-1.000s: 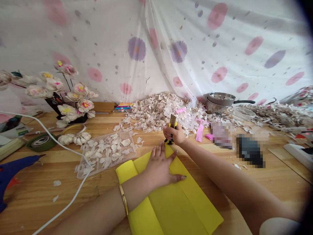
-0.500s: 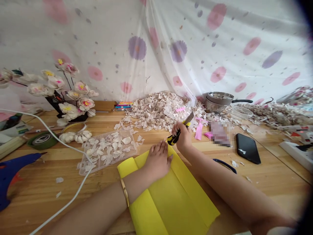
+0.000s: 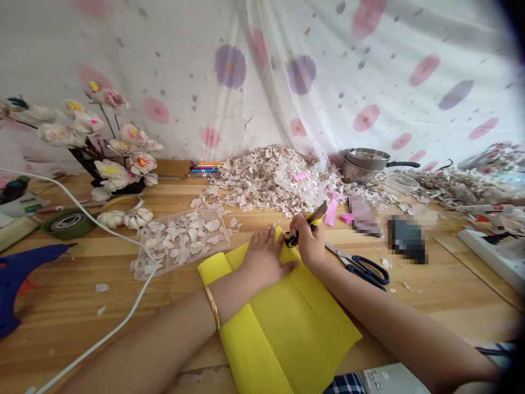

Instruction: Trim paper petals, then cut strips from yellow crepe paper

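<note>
My left hand (image 3: 264,254) lies flat with fingers spread on a folded sheet of yellow paper (image 3: 295,323), pressing its far end against the table. In my right hand (image 3: 309,243) is a black and yellow utility knife (image 3: 315,214), its blade pointing up and away from me. The knife's lower end is at the paper's far right edge, close to my left fingertips. Just right of my right hand, scissors (image 3: 361,268) with dark handles lie on the wood, partly behind my forearm.
A clear compartment tray (image 3: 223,241) of pale petals sits left of the paper. Behind is a heap of dried petals (image 3: 262,175), with a steel pan (image 3: 365,164) beside it. A blue glue gun (image 3: 24,284), white cable (image 3: 135,301) and artificial flowers (image 3: 118,148) stand left.
My right hand and the knife have come slightly nearer along the paper's edge. More of the scissors shows now. The whole view has shifted a little.
</note>
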Tool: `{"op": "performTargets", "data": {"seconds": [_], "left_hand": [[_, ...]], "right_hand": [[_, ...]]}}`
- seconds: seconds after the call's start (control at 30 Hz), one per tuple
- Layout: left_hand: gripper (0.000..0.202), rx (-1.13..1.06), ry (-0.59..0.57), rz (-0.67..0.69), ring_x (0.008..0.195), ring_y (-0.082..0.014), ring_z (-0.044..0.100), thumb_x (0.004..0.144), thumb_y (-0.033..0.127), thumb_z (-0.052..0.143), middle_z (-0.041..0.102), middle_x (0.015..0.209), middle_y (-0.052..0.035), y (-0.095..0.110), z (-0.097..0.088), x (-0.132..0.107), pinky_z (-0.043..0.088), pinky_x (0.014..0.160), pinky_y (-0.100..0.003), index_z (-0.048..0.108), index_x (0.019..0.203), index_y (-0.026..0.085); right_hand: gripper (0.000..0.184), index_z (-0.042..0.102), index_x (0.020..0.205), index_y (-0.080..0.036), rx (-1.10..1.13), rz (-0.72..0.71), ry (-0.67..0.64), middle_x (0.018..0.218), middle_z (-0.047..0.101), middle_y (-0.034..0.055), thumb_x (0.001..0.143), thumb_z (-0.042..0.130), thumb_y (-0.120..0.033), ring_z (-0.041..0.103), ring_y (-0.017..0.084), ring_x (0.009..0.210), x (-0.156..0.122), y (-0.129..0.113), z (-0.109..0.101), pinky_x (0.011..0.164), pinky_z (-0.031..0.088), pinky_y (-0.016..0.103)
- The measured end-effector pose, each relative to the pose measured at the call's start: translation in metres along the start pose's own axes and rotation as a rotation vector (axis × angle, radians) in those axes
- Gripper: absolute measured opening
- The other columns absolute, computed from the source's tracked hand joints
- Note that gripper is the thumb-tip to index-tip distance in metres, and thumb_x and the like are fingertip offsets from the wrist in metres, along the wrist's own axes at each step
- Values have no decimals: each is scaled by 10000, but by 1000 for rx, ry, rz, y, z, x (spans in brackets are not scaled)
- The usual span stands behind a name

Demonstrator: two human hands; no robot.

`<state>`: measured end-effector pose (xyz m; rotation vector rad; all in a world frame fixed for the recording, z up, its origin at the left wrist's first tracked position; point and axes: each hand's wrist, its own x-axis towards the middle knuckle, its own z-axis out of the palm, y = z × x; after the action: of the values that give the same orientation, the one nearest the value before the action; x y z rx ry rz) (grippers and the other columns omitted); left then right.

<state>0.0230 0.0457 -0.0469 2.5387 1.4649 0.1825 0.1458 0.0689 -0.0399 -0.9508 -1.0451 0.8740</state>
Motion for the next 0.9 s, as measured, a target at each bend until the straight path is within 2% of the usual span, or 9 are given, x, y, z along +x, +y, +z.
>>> {"op": "performTargets", "data": {"seconds": [0.1,0.2,0.4,0.7,0.9], "left_hand": [[940,1,-4,14,1425,-356,200,750,772,424,251,1540,-207,0,-1,-1,112,1146,-514,360,1444,142],[982,5,-11,24,1424,-370,196,699,813,448,246,1542,-204,1,-3,-1,107,1145,-528,369,1446,181],[989,20,-17,2,1417,-384,207,702,810,450,246,1534,-232,3,-4,-2,128,1135,-537,376,1446,162],[983,29,-22,5,1424,-381,187,719,794,445,233,1542,-225,2,-2,-1,121,1137,-528,350,1458,153],[988,27,-36,3,1432,-378,157,719,804,428,204,1553,-220,2,-3,1,116,1137,-531,353,1456,150]], "right_hand": [[330,357,621,-220,33,-23,18,550,359,-50,816,576,-372,354,107,506,-3,-3,-4,477,307,249],[309,360,634,-218,60,-30,28,561,371,-50,813,580,-340,360,101,509,-5,-6,-7,480,307,245],[329,377,603,-205,87,-35,40,549,384,-46,823,578,-344,375,96,504,-13,-11,-17,484,310,244],[325,365,635,-210,191,-19,49,545,362,-67,787,631,-320,375,84,480,-30,-24,-31,462,302,222],[302,411,634,-202,229,9,2,533,382,-63,763,666,-300,372,82,471,-41,-30,-38,449,285,216]]}}
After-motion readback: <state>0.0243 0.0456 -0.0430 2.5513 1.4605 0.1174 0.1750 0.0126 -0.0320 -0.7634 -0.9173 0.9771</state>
